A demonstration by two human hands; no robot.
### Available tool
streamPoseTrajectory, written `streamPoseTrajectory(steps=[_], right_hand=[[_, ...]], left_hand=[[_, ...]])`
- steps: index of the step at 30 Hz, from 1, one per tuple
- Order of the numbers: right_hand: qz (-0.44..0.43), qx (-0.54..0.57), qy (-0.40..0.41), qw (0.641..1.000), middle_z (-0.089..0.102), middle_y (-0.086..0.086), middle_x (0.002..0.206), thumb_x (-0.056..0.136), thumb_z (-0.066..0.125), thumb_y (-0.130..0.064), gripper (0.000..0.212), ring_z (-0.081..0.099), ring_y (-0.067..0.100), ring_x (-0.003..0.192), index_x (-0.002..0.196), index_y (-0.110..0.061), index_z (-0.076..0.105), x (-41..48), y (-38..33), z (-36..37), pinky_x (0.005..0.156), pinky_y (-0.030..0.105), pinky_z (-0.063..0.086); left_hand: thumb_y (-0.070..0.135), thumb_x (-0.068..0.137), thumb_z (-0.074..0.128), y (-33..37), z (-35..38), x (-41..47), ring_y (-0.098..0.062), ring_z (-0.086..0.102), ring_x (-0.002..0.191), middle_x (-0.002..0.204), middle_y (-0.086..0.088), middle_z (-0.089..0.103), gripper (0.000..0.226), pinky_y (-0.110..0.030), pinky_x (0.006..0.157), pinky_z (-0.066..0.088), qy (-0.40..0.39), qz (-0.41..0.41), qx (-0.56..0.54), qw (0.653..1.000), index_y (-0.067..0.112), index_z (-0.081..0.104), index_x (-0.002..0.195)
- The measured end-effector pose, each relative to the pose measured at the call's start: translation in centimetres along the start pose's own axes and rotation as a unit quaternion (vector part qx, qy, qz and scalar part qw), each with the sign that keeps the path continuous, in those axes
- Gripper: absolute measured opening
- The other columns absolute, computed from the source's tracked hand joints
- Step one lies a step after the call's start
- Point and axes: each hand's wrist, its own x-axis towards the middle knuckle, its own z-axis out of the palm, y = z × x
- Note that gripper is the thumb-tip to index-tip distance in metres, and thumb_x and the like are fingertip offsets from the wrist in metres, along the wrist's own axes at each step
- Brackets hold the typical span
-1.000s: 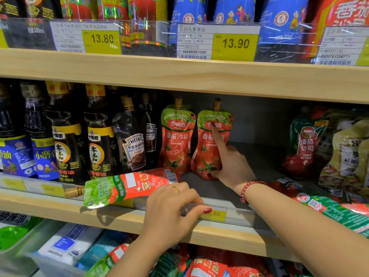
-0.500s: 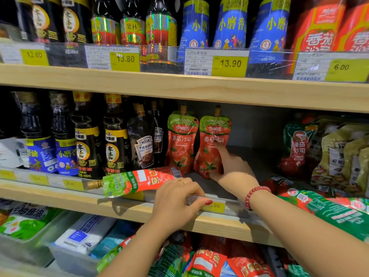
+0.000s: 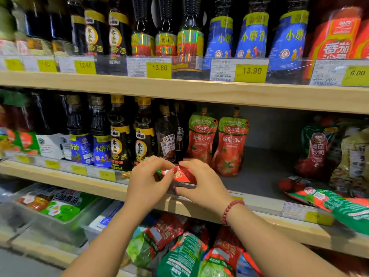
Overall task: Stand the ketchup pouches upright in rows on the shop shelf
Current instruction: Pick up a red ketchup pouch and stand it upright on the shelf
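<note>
Both hands gripped one ketchup pouch (image 3: 180,174) at the front edge of the middle shelf (image 3: 265,170). The left hand (image 3: 146,181) curled over its green end, and the right hand (image 3: 203,183) pinched its red end between thumb and fingers. The pouch lay roughly sideways, mostly hidden by the fingers, and a gold cap (image 3: 125,174) showed just left of the left hand.

Just behind the hands, two standing pouches (image 3: 231,144) were upright side by side. Dark bottles (image 3: 119,140) crowded the shelf to their left, a Heinz bottle (image 3: 167,139) nearest them. Well to the right stood a green bag (image 3: 317,148). More pouches (image 3: 329,200) lay flat at the front right, overhanging the edge. A price-tag strip (image 3: 79,169) ran along the shelf front, passing under the hands.
</note>
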Motion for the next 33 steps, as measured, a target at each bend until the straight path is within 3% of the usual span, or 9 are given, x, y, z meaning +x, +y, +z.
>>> streamPoseTrajectory(steps=[3,8,12,19,22,23,25,29,33], right_hand=[[0.009,-0.052,0.054,0.997,0.057,-0.008,0.123,0.072,0.066,-0.045,0.058,0.05,0.017,0.113,0.126,-0.031,0.051,0.6,-1.1,1.3,0.092,0.038,0.04],[0.006,-0.133,0.083,0.988,0.059,-0.009,0.114,0.083,0.06,-0.039,0.041,0.05,0.019,0.106,0.123,-0.035,0.055,0.8,-1.4,2.4,0.084,0.037,0.037],[0.004,-0.081,0.074,0.994,0.061,-0.013,0.119,0.088,0.055,-0.036,0.037,0.051,0.015,0.109,0.124,-0.036,0.056,0.4,-0.9,1.8,0.086,0.034,0.042],[0.042,0.026,0.123,0.991,0.07,-0.008,0.107,0.086,0.062,-0.025,0.026,0.062,0.012,0.098,0.112,-0.026,0.068,-0.8,1.4,-1.3,0.082,0.033,0.051],[0.09,0.116,0.169,0.975,0.071,-0.004,0.077,0.085,0.064,-0.017,0.01,0.061,0.003,0.072,0.082,-0.016,0.074,-1.4,3.2,-2.8,0.065,0.021,0.049],[0.11,0.134,0.185,0.967,0.068,-0.004,0.067,0.085,0.065,-0.017,0.017,0.058,0.003,0.063,0.069,-0.013,0.071,-1.5,3.7,-3.3,0.058,0.019,0.045],[0.145,0.186,0.205,0.95,0.067,0.0,0.063,0.086,0.064,-0.02,0.026,0.059,0.011,0.061,0.065,-0.005,0.069,-1.8,4.6,-3.9,0.057,0.028,0.045],[0.172,0.295,0.202,0.918,0.074,0.006,0.082,0.088,0.062,-0.023,0.021,0.069,0.023,0.083,0.081,-0.007,0.074,-1.9,5.1,-4.3,0.078,0.045,0.055],[0.185,0.355,0.197,0.895,0.071,0.024,0.083,0.087,0.063,-0.023,0.028,0.068,0.035,0.082,0.079,0.004,0.07,-1.6,4.4,-4.1,0.075,0.054,0.054]], left_hand=[[0.009,0.076,0.073,-0.3,-0.8,0.4,0.001,0.06,0.076,0.075,0.015,0.065,0.014,-0.02,0.07,0.048,-0.009,-0.011,0.012,1.0,0.023,0.07,0.077],[0.009,0.078,0.072,-1.0,-1.4,0.8,-0.003,0.062,0.072,0.074,0.011,0.068,0.017,-0.021,0.068,0.05,-0.019,-0.082,-0.051,0.995,0.025,0.07,0.074],[0.009,0.08,0.071,-1.7,-2.2,1.5,-0.005,0.063,0.065,0.071,0.005,0.07,0.013,-0.026,0.064,0.052,-0.017,-0.149,-0.118,0.982,0.021,0.072,0.074],[0.018,0.081,0.072,-2.6,-4.3,3.8,-0.011,0.065,0.073,0.072,0.005,0.071,0.009,-0.024,0.071,0.052,0.035,-0.163,-0.19,0.967,0.025,0.071,0.075],[0.017,0.081,0.071,-2.9,-3.8,3.9,-0.013,0.064,0.075,0.071,0.005,0.07,0.01,-0.031,0.075,0.053,0.038,-0.189,-0.229,0.954,0.025,0.072,0.075],[0.016,0.081,0.07,-2.9,-3.4,3.8,-0.011,0.063,0.074,0.07,0.007,0.07,0.012,-0.03,0.074,0.052,0.041,-0.199,-0.238,0.95,0.025,0.072,0.074],[0.013,0.081,0.071,-2.4,-2.3,3.4,-0.005,0.062,0.069,0.068,0.009,0.069,0.014,-0.024,0.068,0.05,0.033,-0.206,-0.239,0.948,0.024,0.072,0.073],[0.009,0.075,0.076,0.1,1.6,2.6,-0.001,0.065,0.073,0.076,0.009,0.071,0.016,-0.014,0.066,0.05,-0.039,-0.182,-0.255,0.949,0.02,0.069,0.083],[0.021,0.068,0.083,2.3,5.3,2.7,0.02,0.056,0.089,0.101,0.021,0.06,0.055,-0.007,0.07,0.048,-0.136,-0.16,-0.221,0.952,0.032,0.049,0.11]])
